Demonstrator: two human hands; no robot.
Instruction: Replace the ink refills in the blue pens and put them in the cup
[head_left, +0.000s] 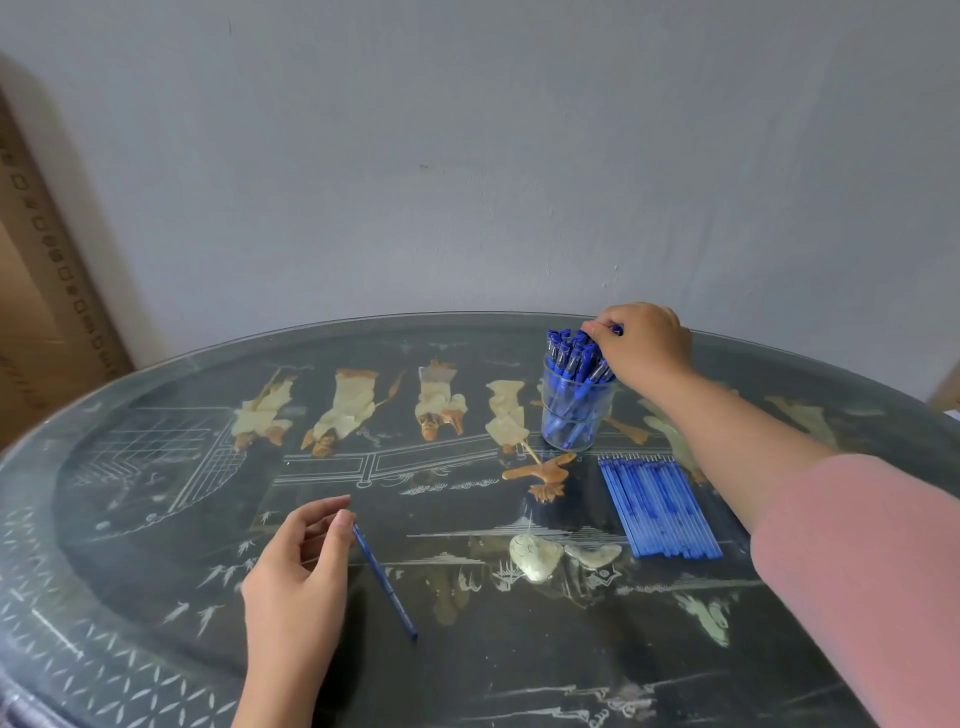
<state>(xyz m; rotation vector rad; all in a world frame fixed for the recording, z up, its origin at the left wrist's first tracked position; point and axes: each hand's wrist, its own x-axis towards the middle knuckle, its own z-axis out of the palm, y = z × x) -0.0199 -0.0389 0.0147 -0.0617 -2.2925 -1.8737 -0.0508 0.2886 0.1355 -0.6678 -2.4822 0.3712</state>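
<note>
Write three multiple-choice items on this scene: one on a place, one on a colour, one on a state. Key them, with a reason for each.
1. Where is the right hand?
A. out of view
B. at the mouth of the cup
C. in the person's lap

2. What colour is the row of refills beside the cup?
A. blue
B. red
C. green

3. What is the left hand doing?
A. lying flat, empty
B. making an empty fist
C. pinching a single refill

Key: 1 B, its fingers grip a pen right above the cup. 2 A, every refill in the row is blue. 3 C, thumb and forefinger close on the refill's upper end.
</note>
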